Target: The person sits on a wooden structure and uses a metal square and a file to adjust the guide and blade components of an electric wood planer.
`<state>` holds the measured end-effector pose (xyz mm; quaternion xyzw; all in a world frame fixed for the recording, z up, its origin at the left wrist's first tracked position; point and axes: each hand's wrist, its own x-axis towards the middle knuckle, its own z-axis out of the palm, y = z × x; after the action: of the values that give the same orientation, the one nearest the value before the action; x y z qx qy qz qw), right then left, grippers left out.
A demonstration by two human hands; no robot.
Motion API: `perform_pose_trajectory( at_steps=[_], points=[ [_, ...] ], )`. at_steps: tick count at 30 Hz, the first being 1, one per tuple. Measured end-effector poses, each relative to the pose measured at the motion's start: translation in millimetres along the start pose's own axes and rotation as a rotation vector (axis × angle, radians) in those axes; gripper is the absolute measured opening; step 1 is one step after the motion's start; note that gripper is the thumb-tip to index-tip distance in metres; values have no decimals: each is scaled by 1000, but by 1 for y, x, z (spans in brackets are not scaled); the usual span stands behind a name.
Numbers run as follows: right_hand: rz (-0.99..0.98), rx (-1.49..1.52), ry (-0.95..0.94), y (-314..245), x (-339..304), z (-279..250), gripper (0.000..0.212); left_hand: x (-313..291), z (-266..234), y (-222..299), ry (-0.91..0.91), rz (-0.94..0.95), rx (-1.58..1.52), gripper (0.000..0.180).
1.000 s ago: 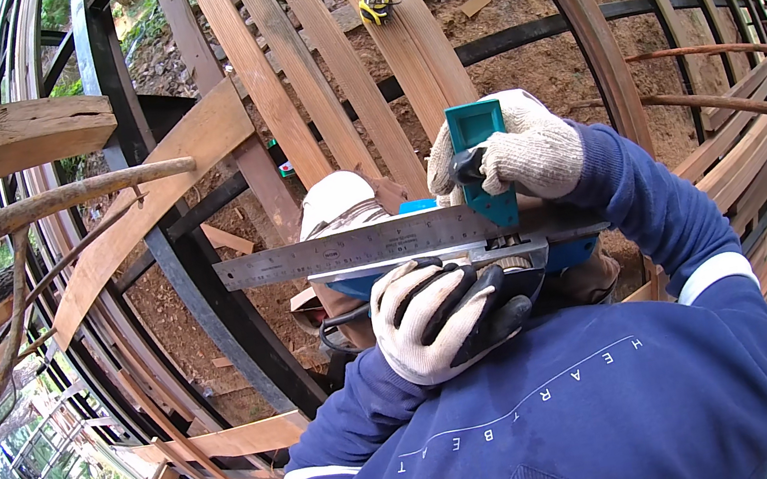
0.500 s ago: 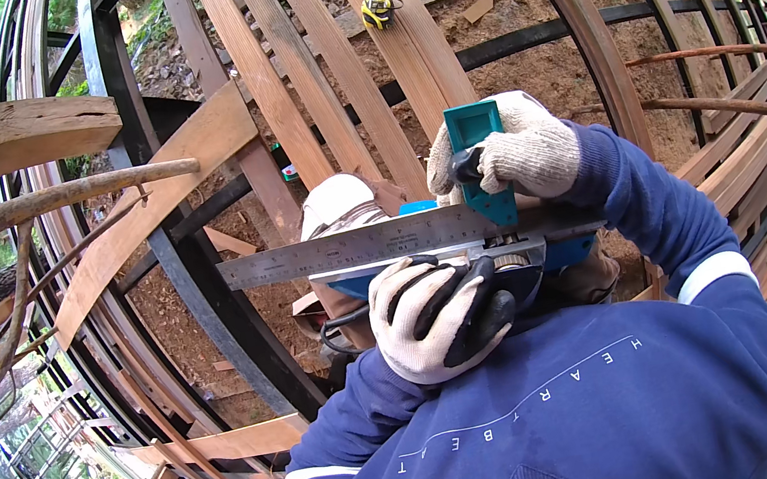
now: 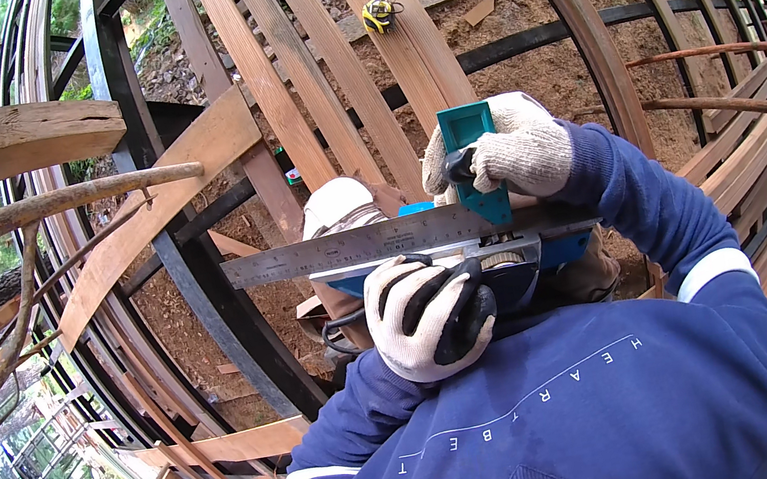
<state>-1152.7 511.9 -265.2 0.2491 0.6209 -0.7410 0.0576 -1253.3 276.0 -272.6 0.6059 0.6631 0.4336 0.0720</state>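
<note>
My gloved right hand (image 3: 511, 152) is closed on the teal stock of the square (image 3: 374, 241), its stiff, slick steel blade lying flat above the saw (image 3: 510, 269), which my left hand (image 3: 427, 318) grips by its handle; heavy, I judge.

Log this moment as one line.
left hand: grips saw | right hand: holds square on plank

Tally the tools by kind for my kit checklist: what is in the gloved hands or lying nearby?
Steel ruler with teal square head, held by right hand: 1
Blue power saw, gripped by left hand: 1
Yellow tape measure on the planks: 1
Total: 3
</note>
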Motion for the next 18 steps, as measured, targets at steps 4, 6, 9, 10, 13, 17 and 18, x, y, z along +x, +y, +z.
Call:
perform_pose_trajectory(
  at_steps=[4,6,9,10,13,17,18],
  points=[
    [19,38,17,-3,1,2,37,4,-4,2,-53,-36,20,46],
    [25,-4,25,-1,2,0,38,5,-4,2,-69,-43,26,46],
    [29,17,31,4,4,-1,38,6,-4,2,-77,-37,28,48],
    [21,15,28,7,5,-1,38,7,-5,2,-87,-36,27,49],
    [-8,-26,12,14,7,-3,38,7,-7,0,-116,-48,26,51],
    [-7,-65,-4,3,7,-3,37,11,-6,2,-144,-102,26,53],
    [-4,-66,-10,0,6,-2,37,13,-6,3,-160,-109,33,53]
  ],
)
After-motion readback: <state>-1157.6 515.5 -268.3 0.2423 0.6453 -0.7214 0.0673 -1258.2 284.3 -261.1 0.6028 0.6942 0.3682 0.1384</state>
